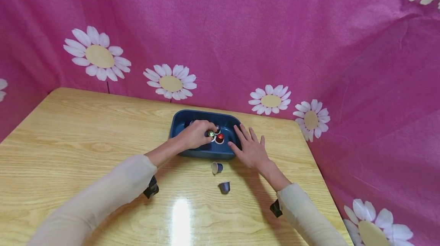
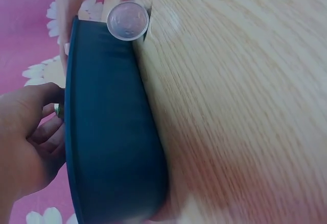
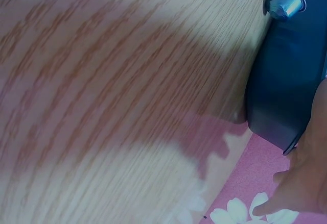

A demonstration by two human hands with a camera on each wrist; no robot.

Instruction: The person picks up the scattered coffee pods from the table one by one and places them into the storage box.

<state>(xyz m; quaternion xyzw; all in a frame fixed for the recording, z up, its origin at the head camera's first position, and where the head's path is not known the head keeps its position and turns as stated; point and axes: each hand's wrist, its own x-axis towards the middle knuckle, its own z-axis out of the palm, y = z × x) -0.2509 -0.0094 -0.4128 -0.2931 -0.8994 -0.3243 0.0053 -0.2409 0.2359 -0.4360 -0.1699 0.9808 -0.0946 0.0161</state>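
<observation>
A dark blue tray stands at the back of the table. My left hand reaches into it and pinches a green coffee capsule between thumb and fingers. Beside that capsule are a red capsule and a purple capsule; another dark one is partly hidden behind the left hand. With fingers spread, my right hand rests on the tray's right rim. In the left wrist view the tray's wall covers most of what the fingers hold.
In front of the tray, a blue-purple capsule lies on its side. Closer to me is a dark purple capsule on the wooden table. A pink cloth with white flowers hangs behind and at the sides.
</observation>
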